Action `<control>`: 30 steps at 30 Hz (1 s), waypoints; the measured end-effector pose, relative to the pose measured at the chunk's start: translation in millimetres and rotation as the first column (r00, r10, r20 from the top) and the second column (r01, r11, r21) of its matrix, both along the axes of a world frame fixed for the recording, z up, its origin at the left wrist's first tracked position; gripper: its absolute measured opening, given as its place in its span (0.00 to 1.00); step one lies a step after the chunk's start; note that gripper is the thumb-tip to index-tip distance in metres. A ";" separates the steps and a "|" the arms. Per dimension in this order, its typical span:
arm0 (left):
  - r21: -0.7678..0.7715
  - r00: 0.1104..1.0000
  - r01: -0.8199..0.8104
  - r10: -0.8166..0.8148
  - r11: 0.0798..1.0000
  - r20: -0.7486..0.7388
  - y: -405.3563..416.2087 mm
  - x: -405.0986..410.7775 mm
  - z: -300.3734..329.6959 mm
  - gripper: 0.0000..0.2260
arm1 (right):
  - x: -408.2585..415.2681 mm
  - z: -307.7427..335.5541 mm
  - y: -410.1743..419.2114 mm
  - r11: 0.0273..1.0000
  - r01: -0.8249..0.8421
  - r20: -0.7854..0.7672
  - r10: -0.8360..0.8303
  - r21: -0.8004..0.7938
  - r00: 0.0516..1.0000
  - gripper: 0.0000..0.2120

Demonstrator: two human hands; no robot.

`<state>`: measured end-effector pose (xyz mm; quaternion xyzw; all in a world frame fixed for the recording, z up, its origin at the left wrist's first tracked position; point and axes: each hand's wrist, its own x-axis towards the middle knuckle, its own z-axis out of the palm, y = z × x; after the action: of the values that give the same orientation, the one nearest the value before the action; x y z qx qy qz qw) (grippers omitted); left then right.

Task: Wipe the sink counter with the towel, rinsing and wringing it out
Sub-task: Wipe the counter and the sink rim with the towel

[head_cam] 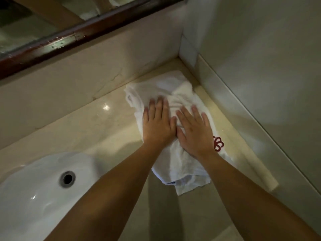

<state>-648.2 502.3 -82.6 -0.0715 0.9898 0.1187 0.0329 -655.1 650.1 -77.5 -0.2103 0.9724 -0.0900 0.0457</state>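
A white towel point(166, 91) with a red embroidered mark lies rumpled on the beige stone counter point(97, 129), reaching into the back right corner. My left hand point(158, 124) and my right hand point(194, 131) press flat on it side by side, palms down, fingers spread and pointing toward the back wall. Neither hand grips the cloth. The towel's near end hangs past the counter's front edge. The white sink basin point(34, 188) with its round overflow hole sits at the lower left.
A stone backsplash point(69, 80) runs along the back under a dark wooden mirror frame point(83, 32). A pale side wall point(260, 66) with a low stone ledge closes the counter on the right. The floor shows below the counter's front edge.
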 end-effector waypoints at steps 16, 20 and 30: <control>0.193 0.944 0.326 -0.328 0.926 -0.019 152.4 140.5 4.8 0.27 | 160.4 -4.2 168.7 0.983 0.164 -0.130 -0.174 -0.081 0.976 0.22; 0.169 0.927 0.374 -0.364 0.912 -0.085 143.0 96.8 -3.2 0.27 | 126.3 -3.5 146.8 0.955 0.297 -0.041 -0.297 -0.012 0.954 0.25; 0.084 0.932 0.356 -0.346 0.931 -0.110 101.7 17.1 -8.5 0.26 | 54.0 -2.9 101.0 0.951 0.295 -0.092 -0.287 0.096 0.954 0.26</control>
<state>-631.1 604.1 -91.1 0.1140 0.9797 0.1647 0.0107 -601.1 751.1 -80.4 -0.0651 0.9973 -0.0347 0.0058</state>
